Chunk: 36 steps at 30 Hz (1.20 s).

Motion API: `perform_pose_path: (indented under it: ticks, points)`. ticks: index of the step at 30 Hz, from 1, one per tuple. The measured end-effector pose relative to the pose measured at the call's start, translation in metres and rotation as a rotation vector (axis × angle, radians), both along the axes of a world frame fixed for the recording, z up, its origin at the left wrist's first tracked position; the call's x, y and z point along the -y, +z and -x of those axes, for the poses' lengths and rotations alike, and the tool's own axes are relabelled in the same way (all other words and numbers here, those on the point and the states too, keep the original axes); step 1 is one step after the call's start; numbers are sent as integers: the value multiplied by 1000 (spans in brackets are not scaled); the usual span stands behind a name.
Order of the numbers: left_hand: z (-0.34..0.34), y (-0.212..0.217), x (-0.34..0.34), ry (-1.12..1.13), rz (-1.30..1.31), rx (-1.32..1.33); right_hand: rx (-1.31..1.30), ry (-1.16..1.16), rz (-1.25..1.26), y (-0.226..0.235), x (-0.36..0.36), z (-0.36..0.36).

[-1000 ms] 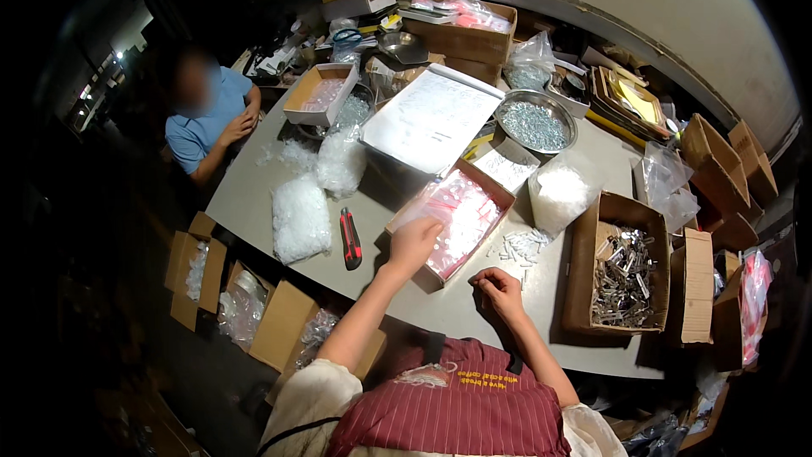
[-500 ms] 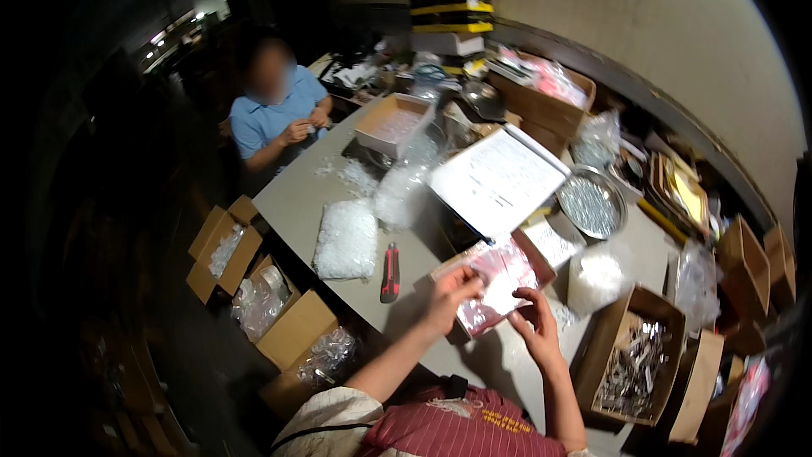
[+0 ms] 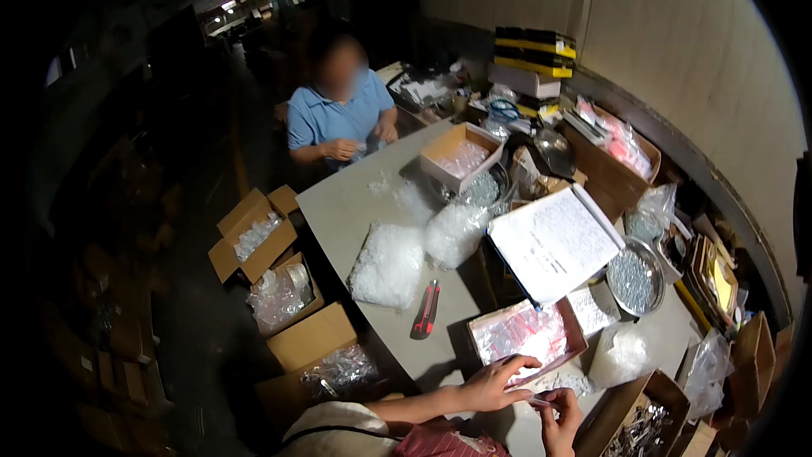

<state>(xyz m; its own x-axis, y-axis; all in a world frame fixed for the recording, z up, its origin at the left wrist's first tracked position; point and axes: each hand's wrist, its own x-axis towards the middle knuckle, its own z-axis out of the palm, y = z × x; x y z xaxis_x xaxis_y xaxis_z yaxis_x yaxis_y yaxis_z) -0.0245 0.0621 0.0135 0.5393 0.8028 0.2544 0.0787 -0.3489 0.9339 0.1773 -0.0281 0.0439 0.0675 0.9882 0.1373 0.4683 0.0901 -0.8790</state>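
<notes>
Grey table [image 3: 355,203] in a dim workshop, crowded with boxes and bagged parts. Left hand [image 3: 495,382] rests, fingers loosely spread, on the near rim of a tray [image 3: 529,337] of small clear bags at the table's near edge. Right hand [image 3: 560,419] pinches one small item, too small to identify. Judged step: drawing a bag; next calls for separating a single one.

Dim room; pale wall [image 3: 677,42] at right, grey table [image 3: 355,203], dark floor [image 3: 194,347], distant lights [image 3: 228,7].
</notes>
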Motion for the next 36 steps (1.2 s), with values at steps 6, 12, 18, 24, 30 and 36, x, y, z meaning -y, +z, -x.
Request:
perform_pose_path:
  ticks: [6, 12, 18, 24, 30, 36]
  points:
    - [-7, 4, 1, -226, 136, -61, -217, 81, 145, -51, 8, -2]
    - [-3, 0, 5, -189, 119, -98, -219, 75, 218, -25, 7, 5]
    - [3, -15, 12, -31, 55, -13, -280, 154, 231, -13, 6, 16]
    - [8, -21, 22, -34, 71, -84, -252, 179, 241, -24, 11, 10]
    - [4, -19, 35, -32, 65, -33, -179, 229, 206, -19, 16, 12]
    - [7, -17, 40, -12, 48, -56, -178, 287, 194, -24, 19, 8]
